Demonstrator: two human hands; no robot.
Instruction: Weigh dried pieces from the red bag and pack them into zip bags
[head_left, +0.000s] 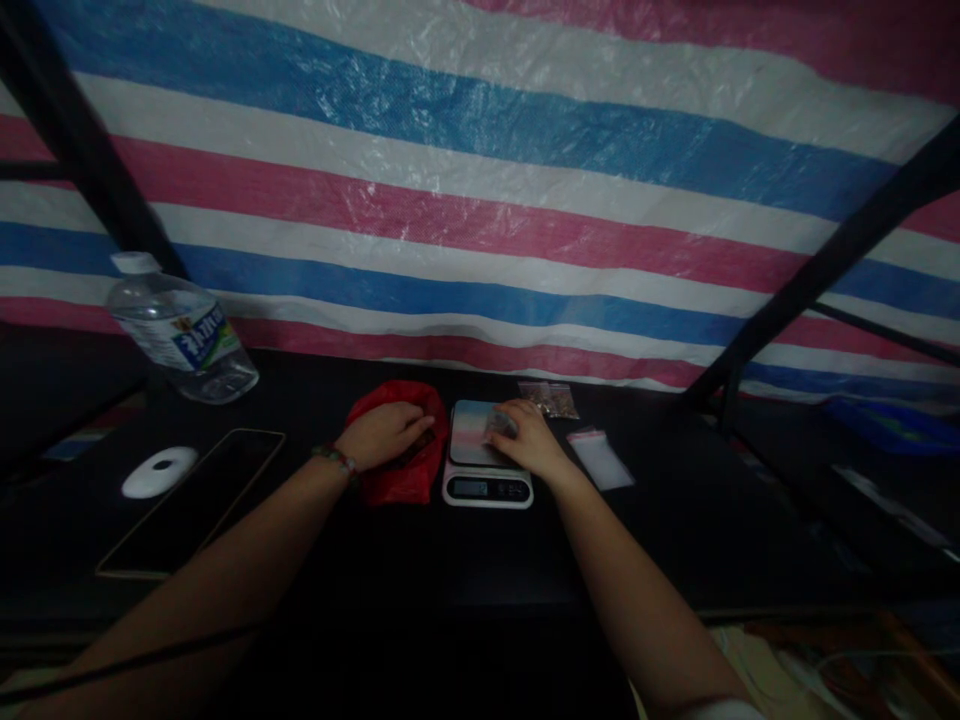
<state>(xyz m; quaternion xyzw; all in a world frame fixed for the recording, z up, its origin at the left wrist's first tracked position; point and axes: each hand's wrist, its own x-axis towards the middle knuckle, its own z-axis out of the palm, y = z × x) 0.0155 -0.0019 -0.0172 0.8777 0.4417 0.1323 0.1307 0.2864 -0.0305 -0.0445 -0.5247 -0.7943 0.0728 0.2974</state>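
Pinching a packet (501,424) between thumb and fingers, the right hand (534,440) sits over the right side of the scale (466,435). Grip: thumb and fingertips nearly together, closed on the clear film. Packet is above the scale's platform; whether it touches the surface cannot be told. Its long axis is unclear, being partly covered by the fingers.

Scale: long axis runs away from the person, display end nearest the body; the digits are too small to read.

Left hand (386,437) reaches into the red bag (397,485), just left of the scale. Fingers lie close together, pointing toward the scale, tips low in the bag's mouth. Cannot tell whether they are clamped on anything; dark contents show beneath them. Bag's mouth faces up, film crumpled around the wrist side.

Right of the scale, toward its far end: filled packets (550,400), brownish contents. Nearer, also right of it: pale plastic bags (602,460), long axis slanting away to the left. Well left of the scale: phone (191,510) and bottle (184,335).
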